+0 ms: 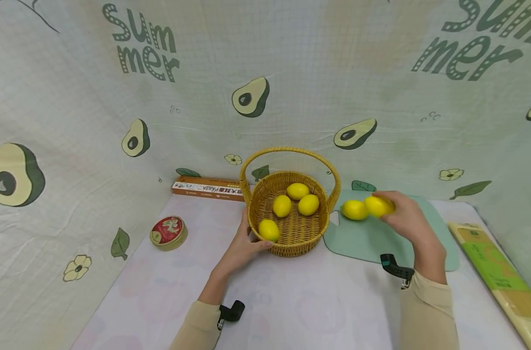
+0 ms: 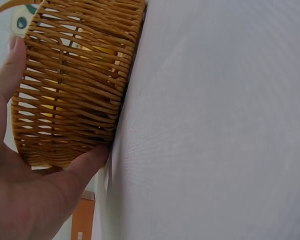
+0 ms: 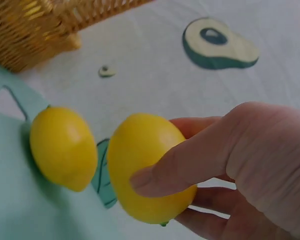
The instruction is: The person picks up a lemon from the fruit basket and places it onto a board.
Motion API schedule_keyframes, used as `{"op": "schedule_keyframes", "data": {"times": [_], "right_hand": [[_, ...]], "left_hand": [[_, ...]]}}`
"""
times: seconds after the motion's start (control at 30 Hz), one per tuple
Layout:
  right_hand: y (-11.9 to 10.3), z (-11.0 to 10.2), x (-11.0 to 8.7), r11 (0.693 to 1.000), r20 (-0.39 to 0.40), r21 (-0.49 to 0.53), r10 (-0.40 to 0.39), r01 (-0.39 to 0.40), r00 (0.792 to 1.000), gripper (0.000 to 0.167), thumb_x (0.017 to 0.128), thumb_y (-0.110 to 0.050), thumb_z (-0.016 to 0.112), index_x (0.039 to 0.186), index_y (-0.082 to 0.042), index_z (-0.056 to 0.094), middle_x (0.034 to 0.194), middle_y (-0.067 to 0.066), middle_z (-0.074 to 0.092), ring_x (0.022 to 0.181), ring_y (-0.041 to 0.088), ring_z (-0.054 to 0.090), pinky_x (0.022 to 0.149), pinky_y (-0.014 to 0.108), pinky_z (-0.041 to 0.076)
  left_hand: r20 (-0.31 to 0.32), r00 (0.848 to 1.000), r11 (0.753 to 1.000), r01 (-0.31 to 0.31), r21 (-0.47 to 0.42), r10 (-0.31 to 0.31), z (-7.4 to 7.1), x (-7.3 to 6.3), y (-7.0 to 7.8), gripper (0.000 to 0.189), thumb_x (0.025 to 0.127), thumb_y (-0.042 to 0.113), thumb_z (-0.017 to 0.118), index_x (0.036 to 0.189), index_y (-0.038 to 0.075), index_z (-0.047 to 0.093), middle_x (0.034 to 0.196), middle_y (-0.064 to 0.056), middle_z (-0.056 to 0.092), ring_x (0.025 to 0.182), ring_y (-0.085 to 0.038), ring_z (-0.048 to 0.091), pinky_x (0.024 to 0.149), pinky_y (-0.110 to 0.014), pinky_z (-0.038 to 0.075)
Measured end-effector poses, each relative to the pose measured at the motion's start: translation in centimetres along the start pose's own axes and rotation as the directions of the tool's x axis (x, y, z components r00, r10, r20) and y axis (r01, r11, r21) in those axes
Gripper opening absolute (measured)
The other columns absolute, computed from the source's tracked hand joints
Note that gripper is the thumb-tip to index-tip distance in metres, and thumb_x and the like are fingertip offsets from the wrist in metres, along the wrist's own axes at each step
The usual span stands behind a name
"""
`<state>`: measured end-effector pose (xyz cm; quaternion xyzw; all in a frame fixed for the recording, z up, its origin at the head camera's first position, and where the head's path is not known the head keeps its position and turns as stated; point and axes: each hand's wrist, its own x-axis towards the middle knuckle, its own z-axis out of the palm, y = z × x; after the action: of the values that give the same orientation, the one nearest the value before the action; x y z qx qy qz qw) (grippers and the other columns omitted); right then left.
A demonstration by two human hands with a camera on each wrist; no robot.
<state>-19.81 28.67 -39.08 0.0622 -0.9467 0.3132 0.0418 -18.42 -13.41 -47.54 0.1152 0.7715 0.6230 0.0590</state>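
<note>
Over my remote feed I am seeing a pale worktop (image 1: 300, 301). On it, a round red-and-gold tin (image 1: 168, 233) is sitting at left, a long brown box (image 1: 209, 188) is lying along the back, a wicker basket (image 1: 302, 232) is standing mid-surface, and a mint-green board (image 1: 374, 240) and a yellow-green packet (image 1: 494, 267) are lying at right.

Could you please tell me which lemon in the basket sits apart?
The front-left lemon in the basket; the other three lemons cluster farther back.
</note>
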Motion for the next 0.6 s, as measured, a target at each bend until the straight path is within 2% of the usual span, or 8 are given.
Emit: {"op": "schedule_keyframes", "data": {"times": [0.2,0.4,0.6], "right_hand": [[2.4,0.9,0.9,1.0,-0.054,-0.025,0.017,-0.018,0.998,0.058,0.081,0.01,0.058,0.138,0.003,0.052,0.142,0.032,0.046,0.128,0.052,0.04,0.103,0.07,0.031],[4.6,2.0,1.7,1.0,-0.108,-0.019,-0.002,0.0,0.994,0.059,0.078,0.014,0.056,0.136,0.005,0.054,0.139,0.033,0.047,0.126,0.052,0.041,0.103,0.069,0.031],[6.3,2.9,2.2,1.0,-0.098,-0.017,0.005,-0.006,0.995,0.061,0.076,0.017,0.051,0.136,0.007,0.051,0.141,0.035,0.045,0.129,0.054,0.038,0.105,0.07,0.029]], "left_hand": [[0.004,1.0,1.0,-0.026,0.004,0.026,0.0,0.0,0.1,0.121,0.08,0.023,0.085,0.158,0.042,-0.006,0.168,0.009,0.008,0.155,-0.021,0.013,0.119,-0.058,0.026],[0.011,0.999,0.999,-0.033,0.007,0.033,0.0,0.0,0.1,0.119,0.081,0.022,0.084,0.158,0.04,-0.005,0.168,0.006,0.007,0.155,-0.022,0.012,0.119,-0.06,0.024],[0.046,0.999,0.999,-0.024,-0.027,0.025,-0.2,-0.3,1.3,0.119,0.082,0.016,0.082,0.16,0.033,-0.007,0.169,-0.002,0.004,0.156,-0.028,0.008,0.12,-0.061,0.022]]}}
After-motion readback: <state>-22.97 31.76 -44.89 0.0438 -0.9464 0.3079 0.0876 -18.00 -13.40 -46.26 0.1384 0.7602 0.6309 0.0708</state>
